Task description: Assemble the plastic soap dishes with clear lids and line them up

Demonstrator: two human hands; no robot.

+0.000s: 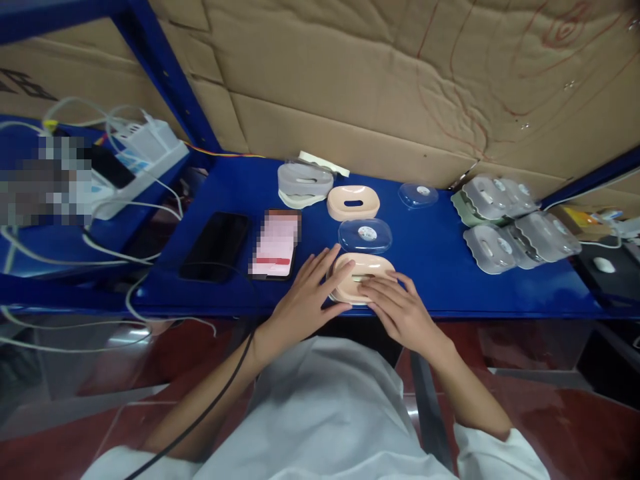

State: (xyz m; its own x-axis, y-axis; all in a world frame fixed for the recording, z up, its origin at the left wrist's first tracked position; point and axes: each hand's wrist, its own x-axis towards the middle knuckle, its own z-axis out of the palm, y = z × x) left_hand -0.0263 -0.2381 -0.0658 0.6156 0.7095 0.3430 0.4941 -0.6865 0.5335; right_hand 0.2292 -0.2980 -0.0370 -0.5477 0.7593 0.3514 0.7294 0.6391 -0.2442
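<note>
At the front edge of the blue shelf lies a peach oval dish point(345, 287) with a slot in its middle. My left hand point(313, 293) rests on its left side, fingers spread. On its right side is my right hand point(400, 307), its fingers reaching over the rim and into the dish. Just behind the dish sits a clear lid point(377, 241) with a round sticker. Farther back is a second peach dish point(367, 195) with an oval slot. Whether the hands grip the front dish or only touch it is hard to tell.
Two phones point(215, 245) point(275, 250) lie on the blue shelf point(430, 287) at the left. Stacked clear and grey dishes point(305, 180) stand at the back; more point(487, 250) are at the right. Another clear lid point(413, 195) lies by the cardboard. Cables and a power strip point(160, 167) are far left.
</note>
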